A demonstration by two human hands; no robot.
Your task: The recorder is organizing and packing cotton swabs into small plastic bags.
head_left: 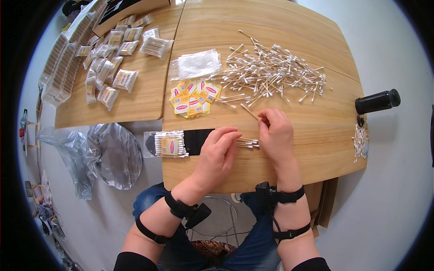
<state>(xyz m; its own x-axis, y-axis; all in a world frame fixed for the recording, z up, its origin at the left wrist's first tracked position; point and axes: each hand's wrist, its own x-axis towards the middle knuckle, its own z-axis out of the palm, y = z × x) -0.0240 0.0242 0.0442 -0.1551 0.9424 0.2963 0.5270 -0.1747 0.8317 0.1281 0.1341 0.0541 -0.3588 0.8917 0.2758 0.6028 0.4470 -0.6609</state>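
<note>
Swabs (246, 143) lie in a small bunch on the table (316, 122), right between the two hands. But start with the biggest thing. That is the wooden table, with a second table (135, 97) just beside it on the left.

On the floor to the left sits a crumpled grey bag (115, 156).

Next comes the big loose pile (271, 72) of cotton swabs, spread out far from the person, near the middle of the table. On the second table lie many filled packs (110, 67), close together.

The left hand (218, 153) lies palm down on the table. Its fingers are bent and close together, and the tips touch the small bunch. The right hand (275, 133) rests just beside the bunch on the other side. Its fingers are curled in and pinch one swab stick (249, 111) that points up and to the left.

A black pad (196, 140) lies by the left hand. A full pack (167, 143) of swabs lies at its left end and sticks out over the table edge.

A flat stack of clear bags (196, 64) lies left of the big pile. Below it sits a heap of little yellow cards (194, 99).

A black tube (377, 101) lies at the right edge of the table. A few more swabs in a small pack (360, 142) lie near it.
</note>
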